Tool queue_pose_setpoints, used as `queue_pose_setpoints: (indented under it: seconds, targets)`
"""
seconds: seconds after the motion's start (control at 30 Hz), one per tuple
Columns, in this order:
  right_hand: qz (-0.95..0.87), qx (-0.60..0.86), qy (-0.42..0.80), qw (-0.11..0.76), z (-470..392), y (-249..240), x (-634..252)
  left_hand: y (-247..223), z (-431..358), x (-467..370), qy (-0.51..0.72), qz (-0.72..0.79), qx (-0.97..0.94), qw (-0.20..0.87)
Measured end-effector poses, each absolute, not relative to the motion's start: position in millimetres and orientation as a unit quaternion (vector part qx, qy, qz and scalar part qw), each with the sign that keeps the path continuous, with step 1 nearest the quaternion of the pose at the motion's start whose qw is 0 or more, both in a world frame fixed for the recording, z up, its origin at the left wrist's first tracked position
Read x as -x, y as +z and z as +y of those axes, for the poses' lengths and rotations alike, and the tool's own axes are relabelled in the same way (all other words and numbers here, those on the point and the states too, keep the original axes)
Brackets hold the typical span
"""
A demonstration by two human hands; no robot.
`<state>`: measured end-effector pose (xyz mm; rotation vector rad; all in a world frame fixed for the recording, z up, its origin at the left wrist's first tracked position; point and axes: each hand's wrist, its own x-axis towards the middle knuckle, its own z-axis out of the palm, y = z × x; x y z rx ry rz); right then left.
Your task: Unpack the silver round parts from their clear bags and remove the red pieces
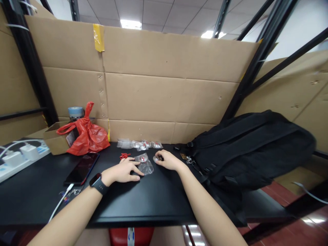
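Note:
My left hand (126,171), with a dark watch on the wrist, rests with fingers spread on the black table. Its fingertips touch the edge of a clear plastic bag (146,167) that has a small round item with red on it at the top. To the right, my right hand (166,160) is closed around a small round clear-and-dark object (158,158) on the tabletop. A small red knotted cord (124,155) lies just behind my left hand. Several clear packets (142,146) with round items are lined up near the cardboard wall.
A red plastic bag (89,135) leans on a small cardboard box (56,139) at the left. In front are a phone (82,169), a white cable (60,202) and a power strip (25,160). A black backpack (251,147) covers the table's right side, with keys (190,160) beside it.

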<state>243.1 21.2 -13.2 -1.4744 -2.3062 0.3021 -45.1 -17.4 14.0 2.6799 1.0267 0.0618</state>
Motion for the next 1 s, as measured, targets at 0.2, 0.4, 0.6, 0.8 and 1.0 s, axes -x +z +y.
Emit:
queue_pose_setpoints:
  seconds: [0.2, 0.4, 0.6, 0.8, 1.0]
  targets:
    - [-0.831, 0.516, 0.106, 0.179, 21.4, -15.4, -238.2, 16.8, -20.9, 43.4, 0.026, 0.356, -0.923, 0.143]
    - [-0.842, 0.498, 0.109, 0.176, 24.2, -18.9, -240.3, 24.9, -21.2, 47.9, 0.108, 0.326, -0.931, 0.126]
    - [-0.831, 0.508, 0.097, 0.203, 24.2, -16.4, -239.4, 12.9, -0.9, 67.5, 0.172, 0.482, -0.859, -0.023]
    - [-0.836, 0.477, 0.088, 0.258, 22.9, -12.6, -236.5, -5.5, 17.4, 74.1, 0.148, 0.540, -0.826, -0.070]
    - [-0.837, 0.453, 0.091, 0.292, 18.3, -10.4, -229.6, -8.1, 24.4, 72.5, 0.189, 0.543, -0.814, -0.076]
